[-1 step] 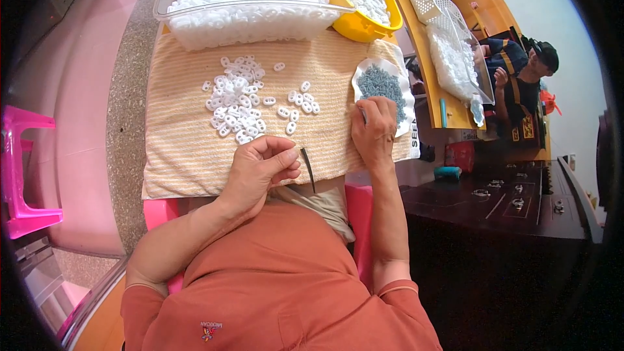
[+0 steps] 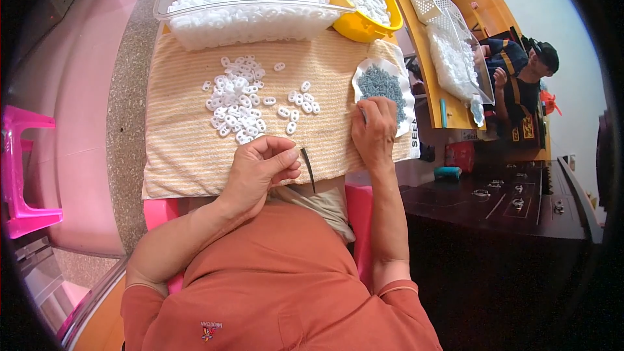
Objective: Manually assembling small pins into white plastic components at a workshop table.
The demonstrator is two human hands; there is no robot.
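My left hand point(image 2: 260, 170) is closed in a pinch over the near part of the striped cloth point(image 2: 182, 156). Whatever its fingertips hold, if anything, is hidden. A thin dark strip point(image 2: 308, 170) sits right beside those fingertips, its lower end at the cloth's near edge. My right hand point(image 2: 375, 131) is closed too, at the near rim of a white scalloped dish point(image 2: 408, 103) of small grey-blue pieces point(image 2: 382, 83). A grey-blue sliver shows between its thumb and fingers. Left of centre lies a pile of white two-holed oval plastic pieces point(image 2: 237, 101), with several others scattered to its right.
Beyond the cloth stand a clear tub point(image 2: 260, 18) and a yellow basin point(image 2: 367, 31), both holding white pieces. A pink stool point(image 2: 26, 169) is at far left. To the right, a person point(image 2: 520, 71) sits by a wooden table point(image 2: 426, 71) with a white basket point(image 2: 432, 3).
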